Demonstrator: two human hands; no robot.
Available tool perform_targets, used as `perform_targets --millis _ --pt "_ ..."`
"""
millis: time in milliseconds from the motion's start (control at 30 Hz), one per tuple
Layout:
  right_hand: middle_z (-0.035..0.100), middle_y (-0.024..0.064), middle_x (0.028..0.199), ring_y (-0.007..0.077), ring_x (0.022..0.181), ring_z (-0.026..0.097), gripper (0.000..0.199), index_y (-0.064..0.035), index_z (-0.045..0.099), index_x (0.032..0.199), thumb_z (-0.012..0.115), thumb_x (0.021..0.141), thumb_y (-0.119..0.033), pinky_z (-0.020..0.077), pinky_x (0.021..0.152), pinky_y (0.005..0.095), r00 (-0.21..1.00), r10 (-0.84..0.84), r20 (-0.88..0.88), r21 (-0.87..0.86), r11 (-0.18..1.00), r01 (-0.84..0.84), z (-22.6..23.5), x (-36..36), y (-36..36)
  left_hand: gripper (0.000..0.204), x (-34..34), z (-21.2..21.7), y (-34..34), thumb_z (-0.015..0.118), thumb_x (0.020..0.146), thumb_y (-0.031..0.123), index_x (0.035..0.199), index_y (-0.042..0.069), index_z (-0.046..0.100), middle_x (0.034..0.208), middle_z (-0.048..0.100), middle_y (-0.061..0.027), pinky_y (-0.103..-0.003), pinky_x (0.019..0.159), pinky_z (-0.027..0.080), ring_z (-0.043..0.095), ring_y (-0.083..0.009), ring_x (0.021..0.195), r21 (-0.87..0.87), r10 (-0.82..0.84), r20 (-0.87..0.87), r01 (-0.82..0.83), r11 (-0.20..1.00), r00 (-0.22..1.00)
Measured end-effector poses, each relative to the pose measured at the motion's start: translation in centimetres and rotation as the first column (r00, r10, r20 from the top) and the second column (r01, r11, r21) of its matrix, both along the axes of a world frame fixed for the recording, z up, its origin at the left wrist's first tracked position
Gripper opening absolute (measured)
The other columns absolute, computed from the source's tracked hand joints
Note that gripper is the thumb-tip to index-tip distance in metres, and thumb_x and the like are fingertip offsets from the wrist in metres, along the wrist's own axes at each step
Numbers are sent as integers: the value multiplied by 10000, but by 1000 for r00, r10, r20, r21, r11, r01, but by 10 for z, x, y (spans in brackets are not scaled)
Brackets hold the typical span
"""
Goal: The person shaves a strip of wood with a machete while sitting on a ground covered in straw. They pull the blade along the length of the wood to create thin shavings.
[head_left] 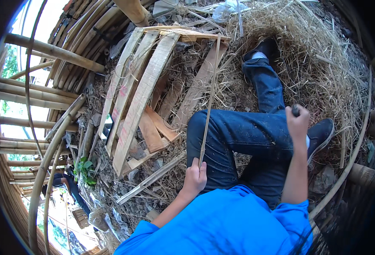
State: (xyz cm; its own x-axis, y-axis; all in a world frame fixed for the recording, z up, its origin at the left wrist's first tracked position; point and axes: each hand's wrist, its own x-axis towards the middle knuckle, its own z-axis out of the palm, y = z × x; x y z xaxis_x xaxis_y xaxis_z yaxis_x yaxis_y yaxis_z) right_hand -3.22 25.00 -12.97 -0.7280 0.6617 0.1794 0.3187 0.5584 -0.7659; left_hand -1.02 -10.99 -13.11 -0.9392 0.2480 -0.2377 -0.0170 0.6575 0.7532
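- The long thin strip [211, 100] of pale wood or bamboo rises from the person's lap, crosses beside the bent knee and reaches up to the end of the slatted crate.
- The left hand [194, 178] pinches the strip's lower end, thumb laid along it.
- The right hand [298, 121] is curled into a fist around a dark object [296, 110]; only its rounded end shows, so its kind cannot be told. This fist is apart from the strip, near a dark shoe [321, 136].
- Dark blue trousers [251, 131] lie beneath the strip, one leg folded sideways; a bright blue shirt [221, 223] fills the lower edge.
- Left of the strip, the slatted wooden crate [145, 97] stands tilted on the ground, a pale split piece [151, 178] just below it.
- Dry straw [315, 76] heaps around the feet.
- Farther left are a green plant [84, 170] and bamboo poles [56, 53].
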Motion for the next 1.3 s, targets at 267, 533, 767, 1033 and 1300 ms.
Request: perform_targets --millis 267,533,767,1033,1300 --pt "435 141 504 229 437 436 277 17 481 608 646 781 -124 340 470 363 995 93 -38 -214 972 -99 21 56 -91 325 2 1 -17 622 903 245 715 32 462 536 451 -79 -347 473 348 450 -196 483 95 -69 -13 70 993 998" --pt "580 186 607 386 612 597 182 -27 611 684 674 730 -192 468 554 431 970 226 89 -155 965 -210 33 57 -115 369 0 14 -19 725 832 234 678 94 421 610 381 65 -258 493 302 344 -52 565 213 -130 188 89 973 974" --pt "639 171 666 349 656 644 182 -69 645 680 693 702 -243 516 619 441 907 385 171 118 906 -407 44 10 -122 386 -6 3 -17 766 792 229 674 103 421 619 388 74 -247 489 297 351 -42 570 254 -161 223 103 962 961" --pt "659 193 687 336 681 680 167 -15 682 681 641 667 -177 556 666 397 847 289 445 362 807 -466 24 -53 -96 360 -3 7 -11 789 747 213 713 78 457 604 419 51 -244 488 333 383 -48 541 161 -170 226 136 978 959" --pt "677 216 794 335 773 690 191 -3 695 780 610 701 -155 556 722 406 827 203 525 420 783 -459 15 -111 -60 312 -6 1 -3 778 739 136 797 40 487 608 439 26 -243 510 375 415 -61 547 132 -134 146 115 985 980"
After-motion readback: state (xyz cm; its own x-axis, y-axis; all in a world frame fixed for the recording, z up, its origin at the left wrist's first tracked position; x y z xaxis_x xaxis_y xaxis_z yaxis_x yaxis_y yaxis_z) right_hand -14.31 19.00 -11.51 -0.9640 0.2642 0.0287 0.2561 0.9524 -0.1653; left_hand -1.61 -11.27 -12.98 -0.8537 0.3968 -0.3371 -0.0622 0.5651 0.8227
